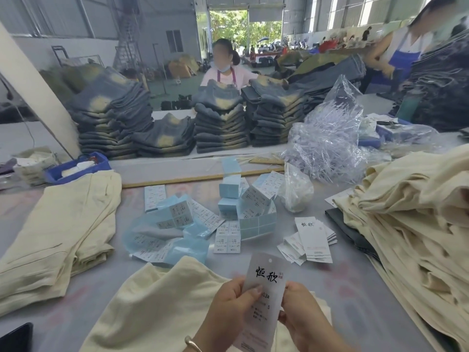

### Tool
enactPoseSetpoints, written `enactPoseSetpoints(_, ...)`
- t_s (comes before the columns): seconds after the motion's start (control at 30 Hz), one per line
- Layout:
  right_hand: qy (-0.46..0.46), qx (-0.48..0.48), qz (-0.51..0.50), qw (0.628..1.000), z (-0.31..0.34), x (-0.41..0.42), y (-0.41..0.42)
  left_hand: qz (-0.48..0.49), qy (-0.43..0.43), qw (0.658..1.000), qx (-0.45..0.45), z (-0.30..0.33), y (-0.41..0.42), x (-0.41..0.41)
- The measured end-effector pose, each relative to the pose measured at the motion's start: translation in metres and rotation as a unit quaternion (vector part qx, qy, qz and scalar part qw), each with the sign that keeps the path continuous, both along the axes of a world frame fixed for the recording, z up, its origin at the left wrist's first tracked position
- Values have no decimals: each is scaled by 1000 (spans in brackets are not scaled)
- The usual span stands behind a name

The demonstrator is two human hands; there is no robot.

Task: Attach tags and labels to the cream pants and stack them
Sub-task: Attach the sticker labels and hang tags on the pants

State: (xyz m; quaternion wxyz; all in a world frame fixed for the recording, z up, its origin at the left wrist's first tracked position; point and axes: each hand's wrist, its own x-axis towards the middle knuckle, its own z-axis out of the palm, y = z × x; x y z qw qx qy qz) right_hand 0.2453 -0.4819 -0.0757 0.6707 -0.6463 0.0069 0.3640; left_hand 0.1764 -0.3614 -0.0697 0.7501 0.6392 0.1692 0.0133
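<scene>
Both hands hold one white hang tag (266,275) with black characters, upright over a pair of cream pants (157,308) spread on the table before me. My left hand (228,308) pinches its left edge with the thumb on the face; my right hand (304,318) grips its right edge. A folded stack of cream pants (58,232) lies at the left. A large loose heap of cream pants (411,219) fills the right. More white hang tags (312,240) lie fanned out ahead. Blue-backed sticker labels (198,219) are scattered at the table's middle.
Clear plastic bags of tag fasteners (327,138) sit at the back right. A blue bin (76,167) stands back left. Stacks of washed denim (220,123) line the far table, with two people working behind them. A dark phone (15,337) lies at the near left corner.
</scene>
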Motion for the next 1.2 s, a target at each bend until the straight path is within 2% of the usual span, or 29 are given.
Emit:
enactPoseSetpoints(0.17,25,62,25,997,5,6,-6,-4,-9,1000,24,-5,-5,3)
enactPoseSetpoints(0.33,-13,56,95,994,14,6,-9,-12,0,999,33,-11,-5,2)
enactPoseSetpoints(0.37,-3,61,78,995,15,7,-9,-11,-1,999,48,-11,-6,1)
enactPoseSetpoints(0.43,56,114,-36,991,12,11,-10,35,-6,996,83,-11,-6,2)
enactPoseSetpoints(0.5,104,186,-167,963,13,19,-17,105,-11,988,109,-8,-4,3)
enactPoseSetpoints(0.53,103,210,-200,951,18,22,-22,124,-10,985,117,-5,-3,4)
enactPoseSetpoints(0.6,56,228,-204,950,30,23,-26,130,-17,983,125,2,1,4)
enactPoseSetpoints(0.7,-66,217,-159,961,51,11,-14,135,-43,979,145,11,5,4)
enactPoseSetpoints(0.77,-154,182,-146,960,56,4,-3,115,-72,980,148,19,2,5)
enactPoseSetpoints(0.93,-303,70,-97,945,53,-5,8,76,-152,968,183,30,-2,2)
enactPoseSetpoints(1.2,-402,-68,-89,909,45,-7,12,84,-153,964,199,29,-3,2)
